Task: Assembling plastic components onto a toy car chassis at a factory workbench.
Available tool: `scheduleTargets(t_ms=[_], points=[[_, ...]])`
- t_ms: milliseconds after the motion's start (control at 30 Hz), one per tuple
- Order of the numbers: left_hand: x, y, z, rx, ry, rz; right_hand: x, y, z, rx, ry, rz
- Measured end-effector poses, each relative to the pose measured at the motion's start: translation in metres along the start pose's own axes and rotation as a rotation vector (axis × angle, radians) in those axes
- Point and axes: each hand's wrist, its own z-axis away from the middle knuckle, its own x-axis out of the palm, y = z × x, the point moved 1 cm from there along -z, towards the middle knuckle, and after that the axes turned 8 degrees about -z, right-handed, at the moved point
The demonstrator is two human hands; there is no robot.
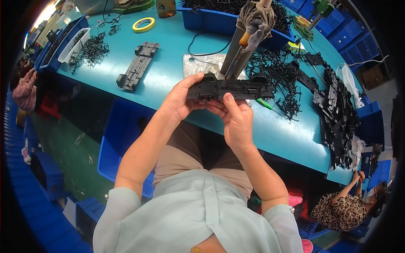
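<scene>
A long black plastic toy-car chassis (242,89) is held level over the table's near edge. My left hand (179,100) grips its left end, thumb on the top side. Below the middle, my right hand (238,122) pinches it, thumb against the near edge and fingers underneath. A hot iron like a soldering iron (244,41), with an orange handle and cloth wrapped above, is fixed to an upright post (236,57). Its thin tip points down at the chassis; whether they touch, I cannot tell. A similar chassis (140,66) lies on the table to the left.
Loose small black parts (274,67) cover the table right of the post, near a green screwdriver (266,103). Chassis pieces are piled (335,114) at the right. A blue bin (202,19), yellow tape roll (144,25) and white tray (75,45) stand farther back. Another person (344,206) works at lower right.
</scene>
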Motion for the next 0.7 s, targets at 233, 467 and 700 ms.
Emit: scheduleTargets(t_ms=[233, 467, 700], points=[[-0.001, -0.001, -0.002, -0.002, -0.018, -0.005, 0.004, -0.002, 0.0, -0.003, -0.007, -0.005], [-0.002, -0.001, -0.002, -0.003, -0.028, 0.002, 0.004, -0.003, 0.0, -0.007, -0.017, -0.015], [0.003, 0.0, 0.0, -0.003, -0.014, -0.022, -0.006, -0.001, 0.001, 0.009, -0.02, -0.032]])
